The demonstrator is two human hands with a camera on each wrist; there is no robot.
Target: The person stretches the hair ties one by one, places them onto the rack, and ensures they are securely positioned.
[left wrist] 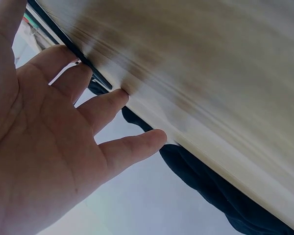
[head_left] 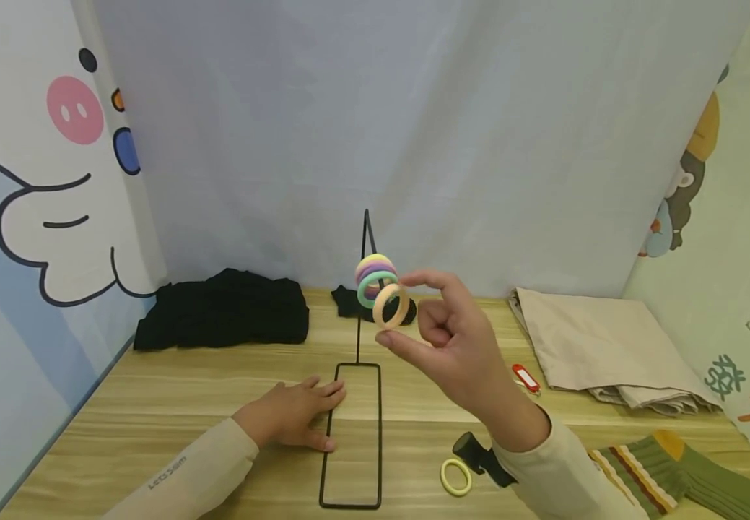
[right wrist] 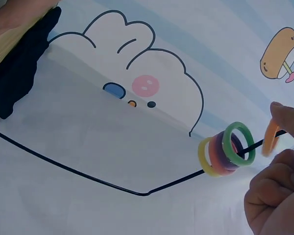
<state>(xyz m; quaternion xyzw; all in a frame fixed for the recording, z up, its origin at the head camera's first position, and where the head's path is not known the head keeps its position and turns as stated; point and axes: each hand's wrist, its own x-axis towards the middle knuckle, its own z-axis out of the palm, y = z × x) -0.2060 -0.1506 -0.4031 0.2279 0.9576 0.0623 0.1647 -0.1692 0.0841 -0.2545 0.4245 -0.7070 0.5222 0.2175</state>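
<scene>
My right hand (head_left: 465,339) pinches a peach-orange ring (head_left: 377,310) between thumb and index finger, the other fingers curled in. The ring is at the near end of the raised rod of a black wire stand (head_left: 380,433); in the right wrist view the rod shows on both sides of the ring (right wrist: 270,138). Just behind it hang a green ring (head_left: 362,290), purple ring (head_left: 375,269) and yellow ring (head_left: 375,258) on the rod. My left hand (head_left: 297,413) rests at the left side of the stand's base, fingers spread, fingertips and thumb over the wire.
A pale yellow ring (head_left: 443,478) lies on the table beside my right sleeve. Right of it are striped green socks (head_left: 647,469), a red key tag (head_left: 526,378) and folded beige cloth (head_left: 602,339). Black cloth (head_left: 225,310) lies at the back left, a smaller black piece (head_left: 347,302) behind the rod.
</scene>
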